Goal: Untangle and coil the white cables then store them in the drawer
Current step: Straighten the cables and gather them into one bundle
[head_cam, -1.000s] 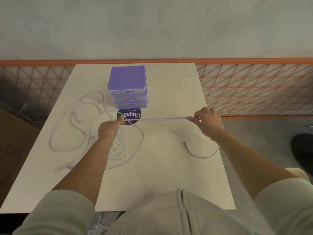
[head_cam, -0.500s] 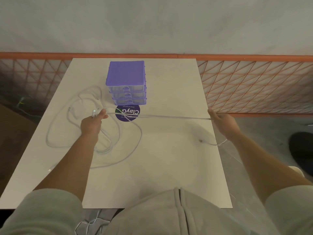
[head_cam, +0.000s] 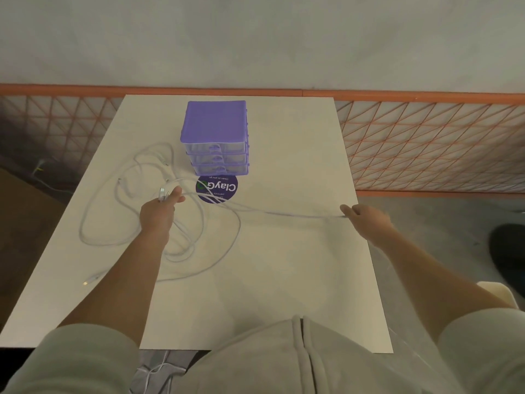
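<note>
- Cables [head_cam: 181,243], white and tangled, loop over the tabletop [head_cam: 284,280] at 9 o'clock from the purple drawer unit [head_cam: 215,137].
- Left hand [head_cam: 159,214] pinches a cable's plug end.
- Right hand [head_cam: 366,220], at 3 o'clock, grips that cable's taut strand.

Both arms are stretched forward and spread apart, bare below light sleeves. The left hand [head_cam: 159,214] is closed with thumb and fingers pinched together. The right hand [head_cam: 366,220] is out to the side, its fingertips [head_cam: 345,209] pinched, slightly blurred.
</note>
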`<state>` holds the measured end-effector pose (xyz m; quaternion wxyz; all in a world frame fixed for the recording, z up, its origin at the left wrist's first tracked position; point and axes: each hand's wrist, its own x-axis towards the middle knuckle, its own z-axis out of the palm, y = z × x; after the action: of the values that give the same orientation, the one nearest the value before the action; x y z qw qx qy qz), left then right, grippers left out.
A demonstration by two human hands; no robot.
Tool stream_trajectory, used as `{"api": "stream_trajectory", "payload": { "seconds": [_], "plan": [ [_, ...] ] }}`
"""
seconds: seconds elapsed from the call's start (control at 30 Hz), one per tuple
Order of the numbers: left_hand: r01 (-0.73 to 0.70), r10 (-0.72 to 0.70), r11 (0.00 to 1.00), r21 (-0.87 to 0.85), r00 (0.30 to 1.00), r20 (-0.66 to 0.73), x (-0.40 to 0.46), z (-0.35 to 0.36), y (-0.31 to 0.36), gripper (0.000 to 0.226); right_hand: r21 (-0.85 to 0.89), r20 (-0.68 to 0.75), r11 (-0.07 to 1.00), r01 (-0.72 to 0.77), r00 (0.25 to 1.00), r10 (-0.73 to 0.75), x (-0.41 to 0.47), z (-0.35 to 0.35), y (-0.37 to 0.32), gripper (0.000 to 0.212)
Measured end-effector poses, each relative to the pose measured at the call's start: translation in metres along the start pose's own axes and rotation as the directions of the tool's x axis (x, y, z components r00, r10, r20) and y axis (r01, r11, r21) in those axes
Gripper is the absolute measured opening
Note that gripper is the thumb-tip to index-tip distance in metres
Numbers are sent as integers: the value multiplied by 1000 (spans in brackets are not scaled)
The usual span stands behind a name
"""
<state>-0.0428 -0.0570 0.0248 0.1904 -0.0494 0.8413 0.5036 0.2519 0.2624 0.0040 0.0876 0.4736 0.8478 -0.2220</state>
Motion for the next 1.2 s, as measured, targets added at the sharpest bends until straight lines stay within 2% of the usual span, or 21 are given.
{"api": "stream_trajectory", "payload": {
  "seconds": [0.13,0.27,0.37,0.47,0.53,0.67,0.77,0.93,1.07,1.2],
  "plan": [
    [-25,25,1000,-4,1000,10,-2,-4,4,32,82,68,995,-48,997,43,-2,17,-6,47],
    [-22,22,1000,1,998,66,-6,-5,13,32,148,134,989,-7,991,-13,-7,28,-45,44],
    [-26,23,999,22,990,136,-9,-8,19,32,257,221,957,134,956,-193,-17,36,-94,48],
    [-33,29,999,18,978,205,-12,-11,27,29,330,241,908,259,907,-346,-33,39,-147,46],
    [-29,24,999,15,971,238,-13,-13,32,30,308,236,875,374,860,-451,-43,42,-178,48],
    [8,-6,1000,-4,950,313,-12,-14,41,32,214,135,793,570,787,-602,-59,58,-221,46],
    [48,-30,998,-41,930,367,-6,-15,46,33,178,59,824,538,830,-555,-62,61,-232,38],
    [100,-87,995,-11,910,405,5,-17,44,33,30,-90,878,477,876,-473,-59,48,-215,48],
    [176,-150,983,-45,926,347,15,-19,38,29,21,-96,975,221,971,-218,-50,37,-184,63],
    [161,-164,986,36,931,326,16,-24,32,27,-71,-107,993,92,989,-99,-44,26,-134,66]
  ]
}}
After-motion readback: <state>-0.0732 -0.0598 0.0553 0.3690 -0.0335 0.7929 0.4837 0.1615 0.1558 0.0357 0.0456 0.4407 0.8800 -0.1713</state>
